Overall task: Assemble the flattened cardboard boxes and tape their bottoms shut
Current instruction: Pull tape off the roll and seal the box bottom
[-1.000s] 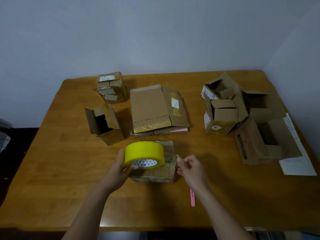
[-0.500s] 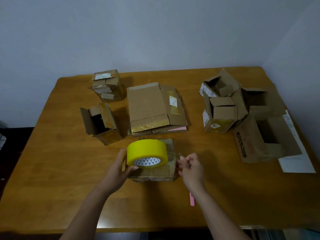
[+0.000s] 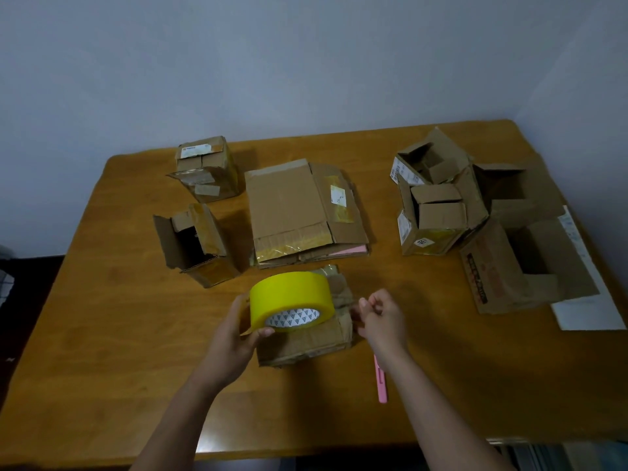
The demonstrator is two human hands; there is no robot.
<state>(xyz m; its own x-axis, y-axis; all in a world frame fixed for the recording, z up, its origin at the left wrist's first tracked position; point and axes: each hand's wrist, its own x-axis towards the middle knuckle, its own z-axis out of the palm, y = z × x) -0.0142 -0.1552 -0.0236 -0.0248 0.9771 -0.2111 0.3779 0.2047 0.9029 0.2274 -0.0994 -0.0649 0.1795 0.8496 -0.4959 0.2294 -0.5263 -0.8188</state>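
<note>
left hand grips the yellow tape roll above the small box near the table front; right hand has fingers curled, pinching at the box's right edge (tape end too faint to see).

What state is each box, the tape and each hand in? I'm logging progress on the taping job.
tape roll: held above the near box.
left hand: grips the roll.
right hand: pinches the clear tape end.
near box: flaps closed, under the roll.
flattened boxes: stacked flat.
left boxes: assembled, nearer one open.
right boxes: assembled, flaps open.
</note>
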